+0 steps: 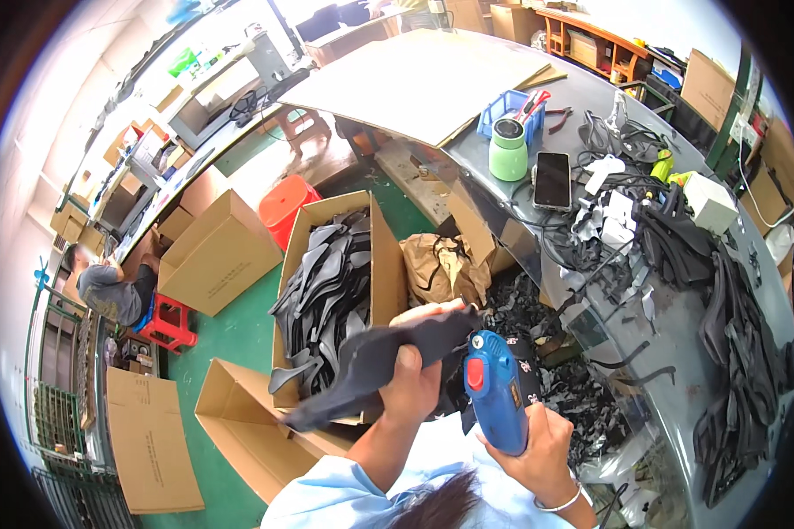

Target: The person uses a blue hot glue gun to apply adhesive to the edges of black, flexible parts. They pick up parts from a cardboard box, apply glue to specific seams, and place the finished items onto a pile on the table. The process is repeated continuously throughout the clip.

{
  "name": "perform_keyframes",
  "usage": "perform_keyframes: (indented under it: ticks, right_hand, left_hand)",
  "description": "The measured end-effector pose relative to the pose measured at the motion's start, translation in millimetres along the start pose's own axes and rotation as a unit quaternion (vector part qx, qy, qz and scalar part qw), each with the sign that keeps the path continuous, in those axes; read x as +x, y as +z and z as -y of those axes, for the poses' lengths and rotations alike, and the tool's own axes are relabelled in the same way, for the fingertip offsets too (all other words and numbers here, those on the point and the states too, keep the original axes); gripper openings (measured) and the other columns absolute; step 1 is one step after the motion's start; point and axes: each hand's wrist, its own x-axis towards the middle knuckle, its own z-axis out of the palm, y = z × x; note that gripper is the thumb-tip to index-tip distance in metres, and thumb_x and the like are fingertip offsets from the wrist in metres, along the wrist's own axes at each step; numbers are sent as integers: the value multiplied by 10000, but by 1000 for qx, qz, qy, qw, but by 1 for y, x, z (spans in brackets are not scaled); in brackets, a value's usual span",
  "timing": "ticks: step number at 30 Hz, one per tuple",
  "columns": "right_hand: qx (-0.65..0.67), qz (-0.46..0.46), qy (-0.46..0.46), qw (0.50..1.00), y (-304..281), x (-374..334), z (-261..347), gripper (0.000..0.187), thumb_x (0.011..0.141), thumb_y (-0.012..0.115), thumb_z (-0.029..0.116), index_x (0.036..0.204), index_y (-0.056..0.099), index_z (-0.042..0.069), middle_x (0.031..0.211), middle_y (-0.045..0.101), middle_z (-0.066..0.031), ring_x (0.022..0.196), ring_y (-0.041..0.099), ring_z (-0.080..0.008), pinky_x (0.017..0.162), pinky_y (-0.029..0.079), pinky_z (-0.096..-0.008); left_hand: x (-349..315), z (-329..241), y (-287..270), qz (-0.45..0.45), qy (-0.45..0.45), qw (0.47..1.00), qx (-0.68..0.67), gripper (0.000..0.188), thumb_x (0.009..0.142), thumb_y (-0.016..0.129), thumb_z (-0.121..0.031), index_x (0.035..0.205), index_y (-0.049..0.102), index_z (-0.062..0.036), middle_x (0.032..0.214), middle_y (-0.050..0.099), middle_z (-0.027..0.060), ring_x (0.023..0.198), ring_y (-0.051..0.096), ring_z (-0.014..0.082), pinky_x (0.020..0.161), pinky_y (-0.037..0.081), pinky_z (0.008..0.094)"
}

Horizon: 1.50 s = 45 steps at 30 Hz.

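Note:
My left hand grips a long, curved dark grey padded piece, thumb on its near face, holding it up in front of me. Beside it, my right hand is wrapped around a blue handheld power tool with a red button. The tool's head is close to the right end of the piece; I cannot tell whether they touch. Behind my left hand, an open carton holds many similar dark grey pieces.
A grey table at right bears strips of dark pieces, a phone, a green bottle and a blue basket. Dark scraps lie below its edge. Cartons stand at left; a person sits beyond.

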Motion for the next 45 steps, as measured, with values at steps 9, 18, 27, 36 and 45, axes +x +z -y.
perform_keyframes:
  ticks: [9, 18, 27, 36, 45]
  right_hand:
    - [-77, 8, -12, 997, -9, -1, -9, 432, 593, 815, 230, 787, 482, 36, 625, 523, -130, 554, 532, -325, 515, 411, -415]
    - [-53, 9, -9, 999, -6, -2, -12, 425, 586, 813, 221, 775, 483, 33, 608, 518, -127, 543, 534, -324, 519, 420, -408]
    - [-40, 5, -22, 999, -6, -2, -10, 440, 614, 824, 253, 747, 466, 34, 590, 498, -127, 526, 524, -322, 502, 414, -404]
    - [23, 4, -24, 999, -5, 2, -3, 449, 638, 829, 245, 731, 441, 39, 570, 495, -115, 495, 539, -314, 467, 421, -375]
    - [-30, -1, -26, 999, -10, 1, -3, 415, 602, 817, 212, 747, 467, 41, 575, 499, -112, 515, 531, -312, 497, 415, -390]
  left_hand:
    - [23, -31, -3, 23, -84, 994, 63, 351, 903, 569, -198, 1147, 528, 52, 1069, 602, 212, 974, 624, 328, 828, 524, 471]
    - [24, -35, 1, 53, -63, 976, 200, 330, 862, 651, -122, 1138, 537, 18, 1011, 598, 68, 898, 569, 129, 820, 455, 264]
    - [15, -29, 16, -31, -42, 995, 89, 200, 858, 613, -43, 1045, 550, -11, 950, 551, 12, 795, 479, 23, 661, 372, 155]
    - [11, -20, 12, 1, -49, 993, 108, 228, 849, 601, -37, 1066, 549, 12, 997, 563, 35, 855, 513, 67, 752, 403, 202]
    - [17, -39, 12, 64, -104, 980, 154, 241, 829, 603, -21, 1063, 573, 33, 1013, 591, 56, 937, 546, 104, 834, 421, 241]
